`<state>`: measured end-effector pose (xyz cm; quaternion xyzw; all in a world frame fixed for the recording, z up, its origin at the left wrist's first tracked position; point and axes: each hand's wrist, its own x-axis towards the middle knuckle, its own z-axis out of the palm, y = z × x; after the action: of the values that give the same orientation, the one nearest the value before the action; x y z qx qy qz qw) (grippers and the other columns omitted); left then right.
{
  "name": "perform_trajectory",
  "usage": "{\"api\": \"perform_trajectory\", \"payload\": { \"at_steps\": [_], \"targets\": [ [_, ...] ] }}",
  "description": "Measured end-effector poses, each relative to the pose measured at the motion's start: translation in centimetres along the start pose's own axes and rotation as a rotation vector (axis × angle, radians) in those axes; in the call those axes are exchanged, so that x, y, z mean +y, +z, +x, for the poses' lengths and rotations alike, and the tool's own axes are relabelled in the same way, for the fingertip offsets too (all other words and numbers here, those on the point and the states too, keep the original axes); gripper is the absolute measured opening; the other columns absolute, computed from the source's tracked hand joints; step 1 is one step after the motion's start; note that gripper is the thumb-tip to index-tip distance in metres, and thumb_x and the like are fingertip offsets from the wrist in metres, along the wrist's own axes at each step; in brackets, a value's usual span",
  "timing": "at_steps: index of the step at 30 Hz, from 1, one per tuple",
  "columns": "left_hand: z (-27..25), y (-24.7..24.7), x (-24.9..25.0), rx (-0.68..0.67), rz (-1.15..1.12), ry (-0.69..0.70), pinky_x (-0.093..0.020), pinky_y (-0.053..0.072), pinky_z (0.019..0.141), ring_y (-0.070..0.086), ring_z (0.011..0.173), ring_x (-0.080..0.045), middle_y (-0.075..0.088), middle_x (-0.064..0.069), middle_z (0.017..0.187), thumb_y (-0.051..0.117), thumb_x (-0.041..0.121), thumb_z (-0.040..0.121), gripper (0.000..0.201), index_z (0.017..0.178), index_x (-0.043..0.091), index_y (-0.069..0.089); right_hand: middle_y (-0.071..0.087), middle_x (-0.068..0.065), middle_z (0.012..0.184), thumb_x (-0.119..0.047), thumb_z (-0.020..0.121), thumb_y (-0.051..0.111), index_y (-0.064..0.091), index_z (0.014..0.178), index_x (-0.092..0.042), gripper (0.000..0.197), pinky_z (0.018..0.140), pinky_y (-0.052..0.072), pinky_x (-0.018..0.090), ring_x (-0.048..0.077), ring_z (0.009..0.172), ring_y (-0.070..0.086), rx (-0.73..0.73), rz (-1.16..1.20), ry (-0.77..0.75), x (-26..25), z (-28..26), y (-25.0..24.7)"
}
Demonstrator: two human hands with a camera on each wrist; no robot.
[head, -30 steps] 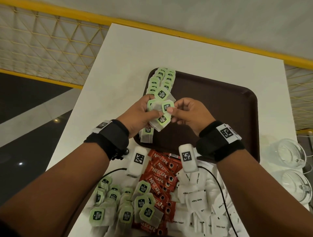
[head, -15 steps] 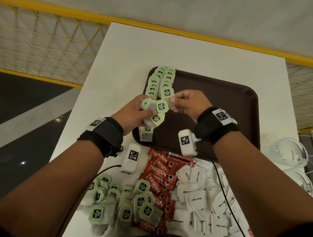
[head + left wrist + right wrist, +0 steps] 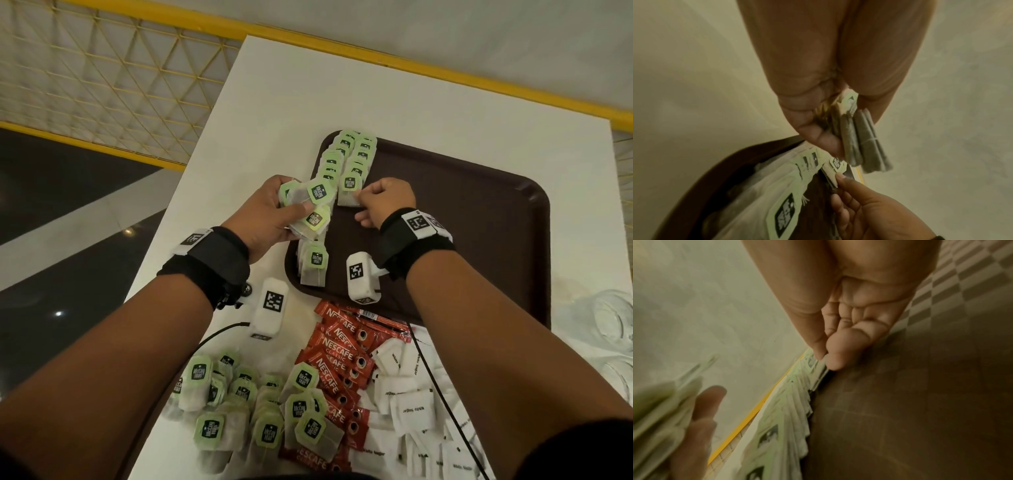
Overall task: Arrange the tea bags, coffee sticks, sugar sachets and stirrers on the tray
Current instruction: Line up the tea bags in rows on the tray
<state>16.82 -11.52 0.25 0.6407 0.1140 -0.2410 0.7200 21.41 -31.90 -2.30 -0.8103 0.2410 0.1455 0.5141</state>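
Note:
A dark brown tray [image 3: 479, 219] lies on the white table. Two overlapping rows of green-tagged tea bags [image 3: 346, 157] run down its left side. My left hand [image 3: 274, 216] grips a bundle of tea bags [image 3: 313, 210] over the tray's left edge; in the left wrist view the bundle [image 3: 863, 142] sits between thumb and fingers. My right hand [image 3: 383, 205] pinches one tea bag [image 3: 349, 188] by its corner at the near end of the right row; its thumb and forefinger [image 3: 826, 356] meet there. Another tea bag [image 3: 313, 263] lies nearer on the tray.
Near me on the table lie a loose heap of tea bags [image 3: 239, 404], red Nescafe coffee sticks [image 3: 342, 363] and white sugar sachets [image 3: 418, 407]. Clear glasses [image 3: 613, 325] stand at the right edge. A yellow rail [image 3: 445, 96] runs behind the table.
Both hands moved away from me over the tray. The right hand took one tea bag from the left hand's bundle and brought it down at the near end of the right row.

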Motion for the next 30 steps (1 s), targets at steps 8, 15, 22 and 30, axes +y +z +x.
{"api": "perform_trajectory", "payload": {
  "at_steps": [8,15,22,30],
  "targets": [
    [0.0,0.3,-0.2,-0.009,-0.016,0.006,-0.038,0.06,0.078,0.071,0.102,-0.023,0.065,-0.008,0.121,0.062,0.007,0.093,0.037,0.125,0.013,0.044,0.07,0.007,0.069,-0.023,0.089,0.067,0.059,0.085,-0.018,0.011,0.048,0.053,0.026,0.012,0.049,0.062,0.068,-0.107,-0.007,0.4,-0.1,0.3],
    [0.1,0.6,-0.2,-0.01,-0.042,0.04,-0.037,0.059,0.075,0.07,0.102,-0.023,0.063,-0.011,0.122,0.062,0.009,0.094,0.034,0.122,0.014,0.044,0.069,0.004,0.08,-0.045,0.089,0.064,0.062,0.076,-0.02,0.028,0.075,0.058,0.043,0.02,0.072,0.066,0.119,-0.119,-0.174,0.0,-1.0,-0.5],
    [0.3,1.7,0.1,0.006,0.036,0.061,-0.031,0.059,0.069,0.071,0.095,-0.019,0.062,-0.013,0.115,0.064,0.012,0.093,0.043,0.128,0.005,0.04,0.068,0.004,0.085,-0.028,0.086,0.073,0.065,0.092,-0.008,0.022,0.055,0.047,0.015,0.007,0.065,0.058,-0.182,0.109,-0.246,-1.1,-3.9,0.1],
    [0.1,1.3,-0.3,0.062,0.125,0.078,-0.025,0.059,0.066,0.07,0.086,-0.008,0.063,-0.007,0.108,0.064,0.009,0.093,0.04,0.126,0.006,0.042,0.072,0.012,0.102,-0.011,0.093,0.064,0.059,0.094,-0.013,0.006,0.055,0.052,0.022,0.012,0.069,0.07,-0.094,0.4,-0.128,-0.7,-2.3,-1.1]
  ]
}}
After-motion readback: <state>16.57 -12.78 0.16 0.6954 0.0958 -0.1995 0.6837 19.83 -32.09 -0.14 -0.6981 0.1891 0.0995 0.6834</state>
